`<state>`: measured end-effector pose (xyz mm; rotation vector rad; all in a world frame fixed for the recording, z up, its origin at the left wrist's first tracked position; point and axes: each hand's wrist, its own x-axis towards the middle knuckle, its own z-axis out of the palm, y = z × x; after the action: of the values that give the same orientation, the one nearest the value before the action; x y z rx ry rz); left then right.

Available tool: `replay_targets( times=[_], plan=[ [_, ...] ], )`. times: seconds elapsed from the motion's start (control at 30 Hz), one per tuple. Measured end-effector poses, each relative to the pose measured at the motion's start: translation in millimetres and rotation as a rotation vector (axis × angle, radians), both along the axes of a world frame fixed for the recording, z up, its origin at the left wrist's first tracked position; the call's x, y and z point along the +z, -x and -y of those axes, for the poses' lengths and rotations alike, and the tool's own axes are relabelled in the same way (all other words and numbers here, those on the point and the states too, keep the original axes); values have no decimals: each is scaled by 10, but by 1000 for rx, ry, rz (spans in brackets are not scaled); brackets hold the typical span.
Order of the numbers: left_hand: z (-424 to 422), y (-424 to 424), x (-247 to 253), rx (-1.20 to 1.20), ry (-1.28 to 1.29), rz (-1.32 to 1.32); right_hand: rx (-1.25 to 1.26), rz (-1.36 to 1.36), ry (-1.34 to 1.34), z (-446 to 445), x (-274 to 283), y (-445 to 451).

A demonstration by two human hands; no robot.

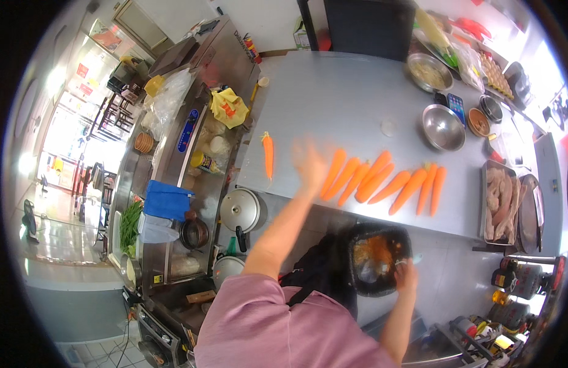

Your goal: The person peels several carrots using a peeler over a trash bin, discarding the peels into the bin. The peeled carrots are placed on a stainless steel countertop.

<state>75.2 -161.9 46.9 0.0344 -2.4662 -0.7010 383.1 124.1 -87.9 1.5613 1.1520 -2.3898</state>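
My left hand (311,168) is motion-blurred above the steel table's front edge, just left of a row of peeled carrots (375,179). An orange blur surrounds its fingers; whether it holds a carrot cannot be told. A single carrot with a stubby green top (268,155) lies apart, farther left. Over the right rim of a black-lined bin (405,239), my right hand (406,276) grips a small pale green tool (417,258), possibly a peeler. Orange peelings (378,250) and clear plastic lie inside the bin, below the table.
Steel bowls (444,128), a phone (456,109) and an egg tray (495,76) are at the table's right side. A tray of meat (500,204) sits at the right front corner. Left are a pressure cooker (240,209) and a steel counter with a blue cloth (168,201).
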Motion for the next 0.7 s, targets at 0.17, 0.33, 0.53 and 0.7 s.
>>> replay_targets(
  times=[0.17,0.33,0.53,0.7],
  plan=[
    [1349,617,-184,260,48,423,31,67,-55,156,180,-9],
    [1710,851,-402,111,-53,526,82,79,-72,369,286,11],
    [2182,562,-329,-62,-501,408,148,20,-145,495,627,91],
    [2678,316,-938,-253,-366,244,197,26,-162,559,591,120]
  ],
)
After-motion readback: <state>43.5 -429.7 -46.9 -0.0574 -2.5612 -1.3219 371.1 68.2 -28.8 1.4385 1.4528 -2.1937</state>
